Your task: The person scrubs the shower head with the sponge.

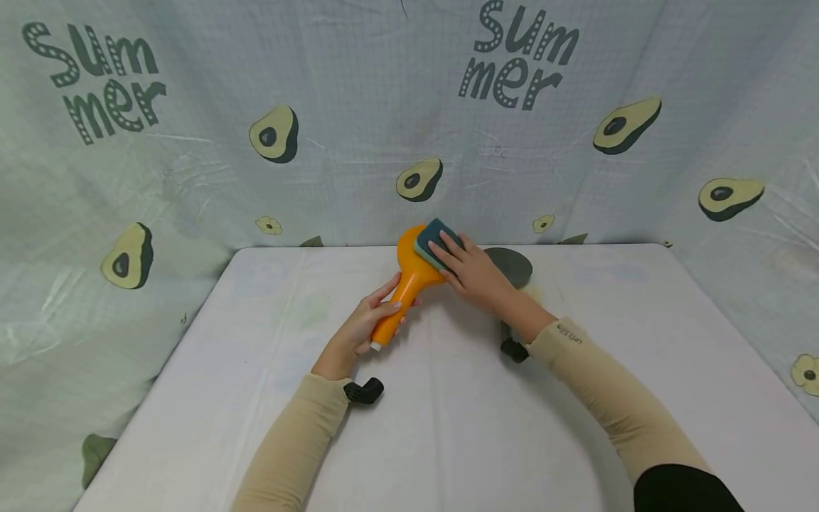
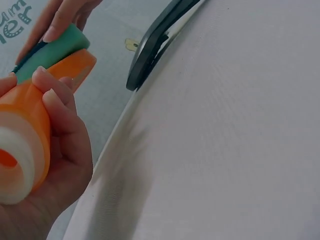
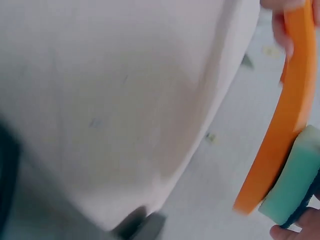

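My left hand (image 1: 358, 328) grips the handle of an orange shower head (image 1: 407, 284), its round head tilted up and away. At the handle's lower end a hollow white connector (image 2: 22, 167) faces the left wrist camera. My right hand (image 1: 481, 277) holds a sponge (image 1: 430, 238) against the round head, fingers spread across the dark scouring side and thumb at its edge. The sponge's light green foam (image 3: 294, 177) lies on the orange surface in the right wrist view. Both things are held above the white table.
Behind my right hand, a dark grey round-headed thing (image 1: 512, 267) lies at the table's back, its lower part mostly hidden by my forearm. The white-covered table (image 1: 288, 405) ends at a hanging curtain (image 1: 358, 85) with avocado prints. Each wrist wears a small black camera (image 1: 365, 391).
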A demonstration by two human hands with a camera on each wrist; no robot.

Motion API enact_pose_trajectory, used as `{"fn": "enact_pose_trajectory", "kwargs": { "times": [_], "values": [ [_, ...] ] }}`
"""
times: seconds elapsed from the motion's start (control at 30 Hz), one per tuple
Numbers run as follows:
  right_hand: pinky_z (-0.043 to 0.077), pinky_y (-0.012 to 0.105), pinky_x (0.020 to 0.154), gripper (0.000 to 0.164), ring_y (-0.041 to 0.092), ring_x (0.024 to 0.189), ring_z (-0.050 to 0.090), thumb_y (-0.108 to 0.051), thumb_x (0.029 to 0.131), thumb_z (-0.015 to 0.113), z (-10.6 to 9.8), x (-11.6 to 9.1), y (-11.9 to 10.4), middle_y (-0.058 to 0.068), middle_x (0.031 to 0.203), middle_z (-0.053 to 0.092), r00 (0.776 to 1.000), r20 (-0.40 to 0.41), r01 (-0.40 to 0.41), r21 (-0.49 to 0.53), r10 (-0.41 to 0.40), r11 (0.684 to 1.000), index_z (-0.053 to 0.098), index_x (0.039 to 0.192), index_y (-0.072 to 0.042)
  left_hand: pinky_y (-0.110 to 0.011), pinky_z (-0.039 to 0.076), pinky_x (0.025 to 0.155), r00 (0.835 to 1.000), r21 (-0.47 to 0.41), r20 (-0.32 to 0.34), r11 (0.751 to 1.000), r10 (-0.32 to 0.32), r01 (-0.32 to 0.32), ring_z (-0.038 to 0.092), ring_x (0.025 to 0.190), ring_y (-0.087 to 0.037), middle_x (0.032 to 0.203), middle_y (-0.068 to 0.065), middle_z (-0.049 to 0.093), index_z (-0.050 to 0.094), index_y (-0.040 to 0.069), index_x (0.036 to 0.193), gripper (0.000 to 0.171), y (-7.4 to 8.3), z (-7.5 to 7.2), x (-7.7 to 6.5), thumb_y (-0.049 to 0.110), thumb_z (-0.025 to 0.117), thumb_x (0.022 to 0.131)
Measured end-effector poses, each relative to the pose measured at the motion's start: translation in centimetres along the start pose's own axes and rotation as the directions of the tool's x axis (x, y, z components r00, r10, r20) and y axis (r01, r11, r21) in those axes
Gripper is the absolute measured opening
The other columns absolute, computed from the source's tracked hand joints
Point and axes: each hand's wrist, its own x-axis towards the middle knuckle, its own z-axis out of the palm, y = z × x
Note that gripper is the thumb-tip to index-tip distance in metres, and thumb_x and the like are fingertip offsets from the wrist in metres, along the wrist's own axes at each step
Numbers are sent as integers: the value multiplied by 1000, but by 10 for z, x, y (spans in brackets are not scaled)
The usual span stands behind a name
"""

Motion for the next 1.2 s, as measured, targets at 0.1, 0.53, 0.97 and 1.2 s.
{"fn": "enact_pose_trajectory", "kwargs": {
  "times": [0.1,0.53,0.97,1.2],
  "values": [
    [23,61,119,54,49,149,22,-22,108,54,2,0,-12,17,165,27,995,-21,99,-31,-100,995,38,159,-13,-19,55,64,1000,21,-6,1000,16,-16,62,73,-11,126,-15,66,21,18,164,63,0,0,0,4,44,107],
    [25,62,117,54,45,151,20,-23,108,54,-7,4,9,13,166,27,997,-68,-16,110,24,994,39,159,-13,-19,55,66,999,5,-6,999,46,-46,60,73,-12,120,-9,68,23,18,164,63,1,0,-2,4,44,107],
    [31,63,114,51,49,147,28,-20,103,63,-1,-9,-7,17,160,37,986,-124,121,50,-114,991,50,152,-12,-20,54,64,999,37,-7,998,50,-49,61,73,-13,128,-18,64,22,18,164,62,2,3,1,6,45,108],
    [30,59,116,50,44,148,30,-18,103,63,-2,-6,-4,13,160,38,983,-135,137,57,-128,989,51,152,-14,-19,54,65,998,40,-29,997,64,-63,61,72,-12,120,-9,68,21,17,164,63,1,3,2,5,45,107]
  ]
}}
